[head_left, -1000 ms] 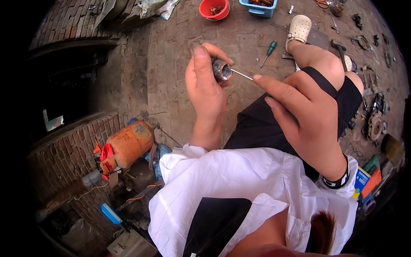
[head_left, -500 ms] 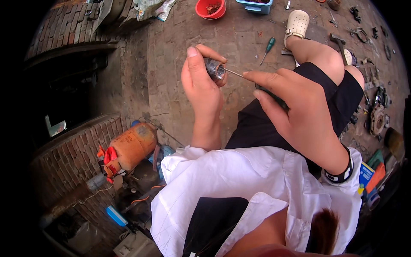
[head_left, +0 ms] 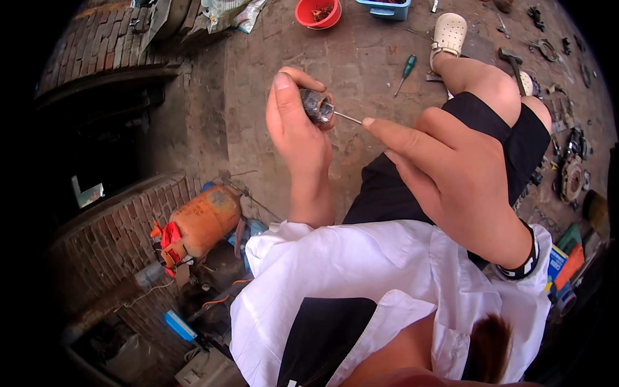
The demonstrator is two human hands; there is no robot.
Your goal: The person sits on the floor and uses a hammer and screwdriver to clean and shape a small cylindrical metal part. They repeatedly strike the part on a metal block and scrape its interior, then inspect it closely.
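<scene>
Dark cylindrical part [head_left: 316, 106] is grasped in the left hand [head_left: 300, 138], thumb and fingers wrapped round it, open end turned toward the right hand. It is held clear of the floor [head_left: 271, 58], left of the knees. A thin metal shaft [head_left: 348, 117] is gripped in the right hand [head_left: 458, 174], index finger laid along it; its grip end is hidden by that hand. Shaft tip is at the part's open end; whether it is inside or only touching the rim cannot be told.

Judged as mid-work: tool applied, part not yet put down. Open end looks ragged, dark outer surface left on; depth reached inside not visible, so amount remaining is unclear.

A green-handled screwdriver [head_left: 409, 64] is left unused on the floor. Red bucket [head_left: 322, 25], with reddish-brown bits in it, and blue tub [head_left: 389, 13] are set toward the floor's far edge; a hammer [head_left: 518, 77] and round metal plate [head_left: 571, 177] toward its right edge.
</scene>
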